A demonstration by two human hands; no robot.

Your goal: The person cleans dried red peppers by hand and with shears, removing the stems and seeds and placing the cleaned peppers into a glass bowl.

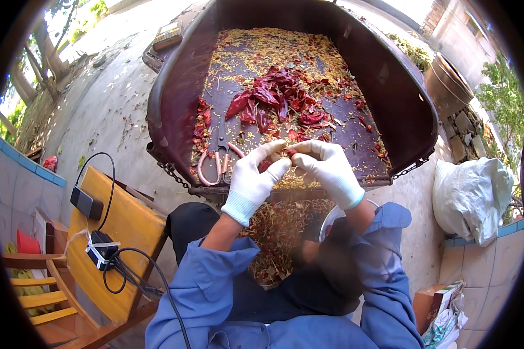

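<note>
Both my hands wear white gloves and meet over the near edge of a dark red metal cart bed (361, 136). My left hand (255, 177) and my right hand (330, 168) are closed, fingertips together, on a small piece of dried red chili pepper (291, 152), mostly covered by the fingers. Just beyond them lies a heap of dried red chili peppers (265, 96). A pair of scissors (222, 145) with pinkish handles rests left of my left hand, blades pointing away. Yellow seeds (262, 43) and red scraps are scattered over the bed.
High walls (390, 70) enclose the bed's sides. Chaff and stems (279, 227) cover the ground between my legs, beside a pale basin (332, 221). A wooden chair (122, 227) with black adapters and cables stands left. A white sack (471, 195) sits right.
</note>
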